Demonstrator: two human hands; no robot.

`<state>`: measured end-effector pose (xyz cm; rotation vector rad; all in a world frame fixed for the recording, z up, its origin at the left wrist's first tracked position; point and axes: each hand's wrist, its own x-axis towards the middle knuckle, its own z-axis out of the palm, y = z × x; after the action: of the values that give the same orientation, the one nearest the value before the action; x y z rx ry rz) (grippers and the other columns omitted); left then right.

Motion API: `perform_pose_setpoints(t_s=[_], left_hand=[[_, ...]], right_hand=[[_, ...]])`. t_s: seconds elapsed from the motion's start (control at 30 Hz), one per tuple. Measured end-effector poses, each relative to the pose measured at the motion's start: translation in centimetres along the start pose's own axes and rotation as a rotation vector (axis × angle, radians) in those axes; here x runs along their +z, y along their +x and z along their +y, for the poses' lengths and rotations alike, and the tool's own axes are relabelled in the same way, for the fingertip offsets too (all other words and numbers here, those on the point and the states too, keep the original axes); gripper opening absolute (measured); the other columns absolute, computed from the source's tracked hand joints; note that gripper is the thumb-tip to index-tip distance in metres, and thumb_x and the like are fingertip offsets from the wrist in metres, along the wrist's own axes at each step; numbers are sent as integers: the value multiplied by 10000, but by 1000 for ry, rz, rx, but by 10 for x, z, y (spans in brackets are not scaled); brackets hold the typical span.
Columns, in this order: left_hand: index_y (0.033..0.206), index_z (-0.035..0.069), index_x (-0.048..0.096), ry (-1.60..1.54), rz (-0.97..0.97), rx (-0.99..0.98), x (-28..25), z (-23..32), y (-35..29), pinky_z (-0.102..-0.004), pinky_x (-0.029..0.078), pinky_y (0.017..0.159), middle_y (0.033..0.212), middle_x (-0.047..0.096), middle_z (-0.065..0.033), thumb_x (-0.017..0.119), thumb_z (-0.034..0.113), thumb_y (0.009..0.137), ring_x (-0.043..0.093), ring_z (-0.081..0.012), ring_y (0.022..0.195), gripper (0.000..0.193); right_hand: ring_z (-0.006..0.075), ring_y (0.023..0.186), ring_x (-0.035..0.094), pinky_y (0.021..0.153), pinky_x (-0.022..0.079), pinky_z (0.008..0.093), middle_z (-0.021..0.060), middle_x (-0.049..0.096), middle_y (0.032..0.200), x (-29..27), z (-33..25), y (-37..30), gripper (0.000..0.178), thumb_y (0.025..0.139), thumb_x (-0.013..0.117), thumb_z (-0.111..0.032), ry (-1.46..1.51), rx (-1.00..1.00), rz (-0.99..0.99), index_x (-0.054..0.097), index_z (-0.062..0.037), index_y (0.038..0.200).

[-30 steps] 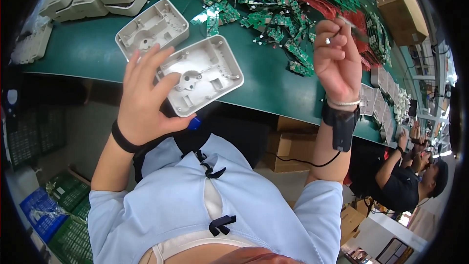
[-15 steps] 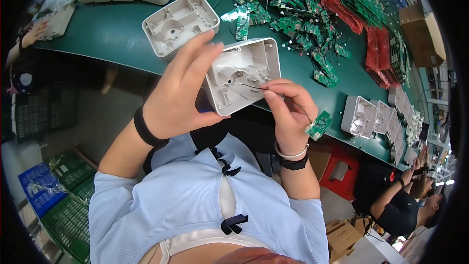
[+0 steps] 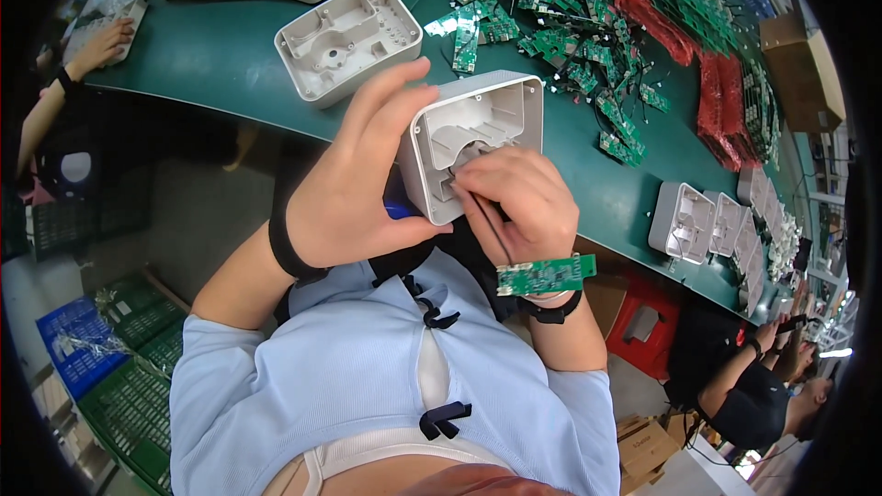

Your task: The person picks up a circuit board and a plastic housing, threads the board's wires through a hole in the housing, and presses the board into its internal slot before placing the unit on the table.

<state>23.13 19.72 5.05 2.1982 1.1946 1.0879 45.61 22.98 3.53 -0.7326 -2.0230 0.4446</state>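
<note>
Green desk [image 3: 230, 64] stretches before us, strewn with loose circuit boards [image 3: 466, 41]; small dark print marks a cardboard carton [image 3: 646, 445] at lower right. Since the earlier frame, our right hand [image 3: 528, 202] has moved down into the pale plastic case [image 3: 473, 119], and the wired circuit board [image 3: 547, 274] has swung across our wrist. We hold the case at the desk's front edge, its open side tilted toward us, long axis rising rightward. Our left hand [image 3: 344, 193] clamps it between thumb and fingers; our right fingertips pinch the dark wire [image 3: 491, 230]. The wired board's long axis runs nearly level.
</note>
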Motion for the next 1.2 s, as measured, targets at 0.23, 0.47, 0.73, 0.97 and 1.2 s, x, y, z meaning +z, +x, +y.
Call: perform_pose_setpoints(t_s=[0.23,0.47,0.73,0.97,1.2], left_hand=[[1578,30,331,-158,-12,0,10,-3,0,-469,430,1174,1623,348,-264,941,59,663,414,-455,1479,1101],[1589,44,311,-272,-34,-68,9,-6,-6,-461,438,1170,1620,361,-242,936,50,661,437,-438,1467,1119],[1588,71,317,-457,-69,-343,-1,-4,0,-370,594,958,1555,450,-206,949,69,701,633,-295,1292,1089],[1606,98,289,-480,-100,-452,-5,-7,3,-301,613,754,1298,641,-122,971,79,701,746,-185,909,1134],[1610,105,276,-496,-107,-493,-4,-13,-1,-274,561,619,1240,656,-118,981,83,693,707,-138,736,1157]], right_hand=[[297,828,697,745,519,379,89,755,909,10,-8,-3,257,731,808,100,-122,8,93,735,-34,938],[274,857,630,790,506,371,75,743,1015,-2,-17,-3,272,790,776,49,-239,182,-194,738,-37,1046],[335,1018,675,934,525,414,130,739,1111,-14,-10,-23,260,841,814,-70,49,207,-64,737,-13,1083],[355,1072,685,1023,506,464,145,745,1163,-14,3,-31,263,838,822,-83,56,56,-83,743,-23,1082],[323,1056,692,1013,497,445,113,763,1145,-5,6,-31,258,815,857,-105,18,55,-77,755,-31,1040]])
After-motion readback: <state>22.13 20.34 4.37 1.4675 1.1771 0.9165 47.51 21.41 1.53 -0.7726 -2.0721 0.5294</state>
